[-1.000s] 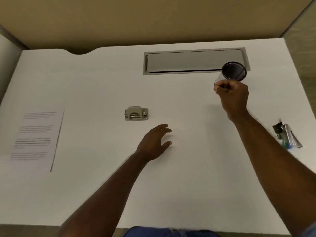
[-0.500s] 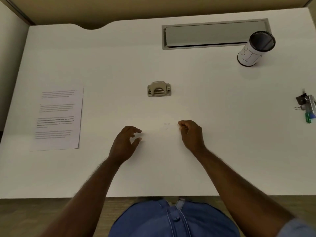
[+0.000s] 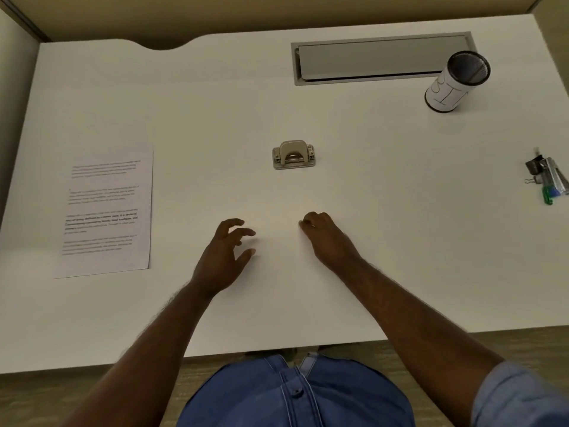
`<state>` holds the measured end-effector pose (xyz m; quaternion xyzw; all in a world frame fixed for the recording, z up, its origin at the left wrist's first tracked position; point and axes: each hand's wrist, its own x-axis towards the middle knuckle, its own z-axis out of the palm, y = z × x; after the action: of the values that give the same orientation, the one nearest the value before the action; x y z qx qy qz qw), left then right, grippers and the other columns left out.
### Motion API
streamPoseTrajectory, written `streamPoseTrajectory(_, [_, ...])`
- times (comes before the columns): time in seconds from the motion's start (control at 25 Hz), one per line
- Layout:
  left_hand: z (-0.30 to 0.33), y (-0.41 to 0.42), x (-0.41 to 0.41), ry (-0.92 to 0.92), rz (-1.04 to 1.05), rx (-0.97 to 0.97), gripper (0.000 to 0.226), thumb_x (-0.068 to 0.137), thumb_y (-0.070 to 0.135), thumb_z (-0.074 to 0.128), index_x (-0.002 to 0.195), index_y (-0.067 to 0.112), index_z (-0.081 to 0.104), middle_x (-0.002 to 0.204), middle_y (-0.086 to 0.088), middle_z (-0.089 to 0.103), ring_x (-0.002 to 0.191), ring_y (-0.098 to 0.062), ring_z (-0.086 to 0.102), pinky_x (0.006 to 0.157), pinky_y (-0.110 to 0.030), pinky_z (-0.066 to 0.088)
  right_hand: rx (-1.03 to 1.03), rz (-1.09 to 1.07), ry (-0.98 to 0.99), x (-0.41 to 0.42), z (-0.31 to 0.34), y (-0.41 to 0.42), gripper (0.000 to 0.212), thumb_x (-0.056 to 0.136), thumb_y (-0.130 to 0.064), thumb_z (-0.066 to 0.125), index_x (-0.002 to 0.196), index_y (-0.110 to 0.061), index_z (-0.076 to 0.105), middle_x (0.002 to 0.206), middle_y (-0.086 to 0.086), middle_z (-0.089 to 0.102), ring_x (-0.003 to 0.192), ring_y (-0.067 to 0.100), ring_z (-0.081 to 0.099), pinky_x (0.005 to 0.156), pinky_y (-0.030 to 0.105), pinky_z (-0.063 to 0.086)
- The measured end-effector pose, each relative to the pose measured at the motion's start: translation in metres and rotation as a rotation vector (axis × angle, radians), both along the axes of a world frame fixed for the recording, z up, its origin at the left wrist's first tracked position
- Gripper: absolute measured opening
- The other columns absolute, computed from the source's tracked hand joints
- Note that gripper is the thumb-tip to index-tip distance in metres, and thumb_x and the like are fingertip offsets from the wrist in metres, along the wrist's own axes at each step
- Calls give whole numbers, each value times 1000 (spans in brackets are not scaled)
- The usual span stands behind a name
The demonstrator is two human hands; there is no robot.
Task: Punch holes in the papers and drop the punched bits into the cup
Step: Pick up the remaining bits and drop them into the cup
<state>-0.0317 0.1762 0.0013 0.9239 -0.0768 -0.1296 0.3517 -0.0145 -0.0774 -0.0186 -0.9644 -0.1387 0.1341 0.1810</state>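
**Bits on the bench, cup far off**

We have both hands low over the bench near its front edge; our left hand (image 3: pixel 226 257) hovers with fingers spread and loosely bent, its grip wide and holding nothing; our right hand (image 3: pixel 326 238) lies knuckles up with fingertips drawn together against the surface, and whether that grip pinches a punched bit we cannot tell, since nothing that small shows. The punch (image 3: pixel 294 155) stands mid-bench, beyond the hands, with no sheet in it; the paper (image 3: pixel 106 211) lies flat toward the left edge, well apart from the punch; any holes in it are too faint to make out. The cup (image 3: pixel 454 83) stands upright near the far right corner, just beside the grey hatch (image 3: pixel 378 58); some clips (image 3: pixel 546 178) sit at the right edge. We judge the punching paused or perhaps done, with gathering of bits in hand; carrying them to the cup is left.
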Motion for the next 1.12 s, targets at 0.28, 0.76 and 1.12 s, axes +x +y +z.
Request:
streamPoseTrajectory(0.28, [-1, 11, 5, -13, 39, 7, 45, 82, 21, 74, 122, 26, 55, 148, 3, 31, 89, -11, 59, 69, -27, 52, 425, -555, -13, 4, 4, -21, 28, 78, 7, 65, 106, 0, 67, 106, 15, 65, 95, 25, 63, 87, 25, 48])
streamPoseTrajectory(0.76, [-3, -3, 4, -9, -5, -22, 36, 83, 20, 72, 117, 23, 61, 137, 3, 45, 96, -17, 61, 80, -36, 54, 390, -349, 8, 6, 2, -10, 15, 86, -2, 59, 98, -10, 65, 96, 6, 64, 89, 21, 63, 82, 32, 53])
streamPoseTrajectory(1.12, [-12, -54, 14, 24, -66, 142, 44, 86, 29, 65, 129, 26, 55, 128, 1, 53, 120, -23, 46, 96, -39, 36, 471, -481, 97, 18, -6, -25, 32, 64, -16, 84, 93, -7, 74, 87, 5, 62, 79, 9, 56, 71, -2, 36])
